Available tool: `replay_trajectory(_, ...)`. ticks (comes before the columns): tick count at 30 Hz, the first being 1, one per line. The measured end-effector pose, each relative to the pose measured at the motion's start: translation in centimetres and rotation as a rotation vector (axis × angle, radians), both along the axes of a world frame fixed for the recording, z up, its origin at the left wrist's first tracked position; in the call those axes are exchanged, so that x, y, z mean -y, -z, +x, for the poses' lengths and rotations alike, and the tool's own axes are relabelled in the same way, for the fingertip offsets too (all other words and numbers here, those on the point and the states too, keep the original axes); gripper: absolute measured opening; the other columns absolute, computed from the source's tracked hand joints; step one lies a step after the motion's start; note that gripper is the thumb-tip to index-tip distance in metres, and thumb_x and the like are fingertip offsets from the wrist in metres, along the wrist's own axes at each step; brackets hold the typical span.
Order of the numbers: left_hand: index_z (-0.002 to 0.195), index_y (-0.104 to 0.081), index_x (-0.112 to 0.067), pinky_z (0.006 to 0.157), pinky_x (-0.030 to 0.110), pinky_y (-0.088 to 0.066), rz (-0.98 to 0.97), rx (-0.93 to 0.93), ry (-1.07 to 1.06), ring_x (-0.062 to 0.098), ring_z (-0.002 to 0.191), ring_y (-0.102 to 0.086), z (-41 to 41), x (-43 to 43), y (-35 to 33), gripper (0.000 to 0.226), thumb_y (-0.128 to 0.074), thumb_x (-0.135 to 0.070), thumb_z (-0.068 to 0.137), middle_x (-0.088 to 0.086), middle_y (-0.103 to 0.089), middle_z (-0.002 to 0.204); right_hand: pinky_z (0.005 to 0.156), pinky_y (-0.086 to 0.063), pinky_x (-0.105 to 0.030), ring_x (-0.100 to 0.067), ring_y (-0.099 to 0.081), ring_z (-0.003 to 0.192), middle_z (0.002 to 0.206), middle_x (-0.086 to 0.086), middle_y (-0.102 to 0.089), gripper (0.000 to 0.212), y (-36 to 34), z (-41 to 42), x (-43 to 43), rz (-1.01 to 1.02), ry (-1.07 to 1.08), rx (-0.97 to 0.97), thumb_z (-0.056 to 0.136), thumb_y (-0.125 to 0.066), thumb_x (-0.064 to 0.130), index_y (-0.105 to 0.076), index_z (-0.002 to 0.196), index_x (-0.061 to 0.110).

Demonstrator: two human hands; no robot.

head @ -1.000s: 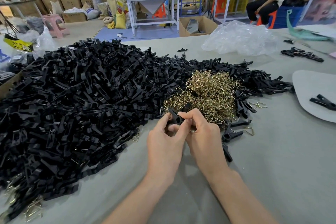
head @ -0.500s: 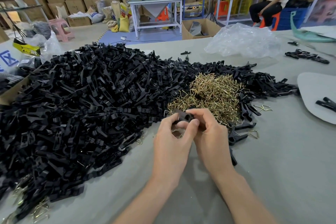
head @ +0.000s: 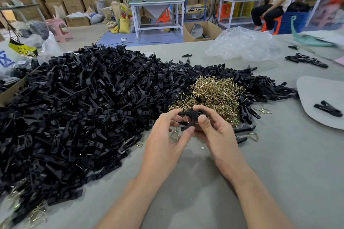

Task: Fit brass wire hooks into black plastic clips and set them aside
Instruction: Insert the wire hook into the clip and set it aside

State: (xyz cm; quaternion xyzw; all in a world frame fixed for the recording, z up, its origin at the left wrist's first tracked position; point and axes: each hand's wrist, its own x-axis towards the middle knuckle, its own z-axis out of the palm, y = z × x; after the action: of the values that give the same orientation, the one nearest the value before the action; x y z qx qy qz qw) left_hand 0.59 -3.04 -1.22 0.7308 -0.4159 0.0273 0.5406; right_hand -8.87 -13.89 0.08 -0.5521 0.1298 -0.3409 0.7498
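Note:
Both hands hold one black plastic clip (head: 189, 117) above the grey table, just in front of the brass hook heap (head: 212, 96). My left hand (head: 165, 139) pinches its left end with curled fingers. My right hand (head: 216, 134) grips its right end, thumb on top. A thin brass wire shows at the clip's middle. A large pile of black clips (head: 78, 109) covers the table's left half. A loose brass hook (head: 175, 135) lies under my left fingers.
A grey oval mat (head: 320, 91) at the right carries one black clip (head: 328, 108). Crumpled clear plastic (head: 243, 44) and a small group of clips (head: 305, 59) lie at the back right. Loose hooks (head: 263, 111) sit right of the heap. A seated person (head: 273, 3) is behind.
The clip has been turned and lifted a little between my hands, and my fingers have shifted along it. The view has tilted slightly; the piles have not moved.

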Motion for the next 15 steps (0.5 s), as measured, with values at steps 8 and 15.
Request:
replay_trajectory(8,0.113,-0.048,-0.053,0.082,0.011,-0.044,-0.029,-0.034,0.022,0.003,0.100,-0.060,-0.6,-0.1,-0.4,0.036,-0.062,-0.058,0.081,-0.023,-0.064,0.106,0.090,-0.057,-0.034,-0.031,-0.069,0.112,0.120,-0.021,-0.070,0.031,0.2,-0.3,-0.1,0.158,-0.123,0.088,0.098,-0.056,0.031,-0.068,0.124,0.018)
replay_trajectory(15,0.117,-0.052,-0.044,0.080,0.009,-0.042,0.067,0.059,0.221,-0.002,0.099,-0.059,-3.3,3.5,-3.2,0.036,-0.068,-0.047,0.084,-0.023,-0.061,0.103,0.075,-0.060,-0.034,-0.023,-0.073,0.093,0.105,-0.011,-0.074,0.028,-0.6,-5.1,3.2,0.081,-0.016,0.073,0.090,-0.058,0.018,-0.058,0.118,0.013)
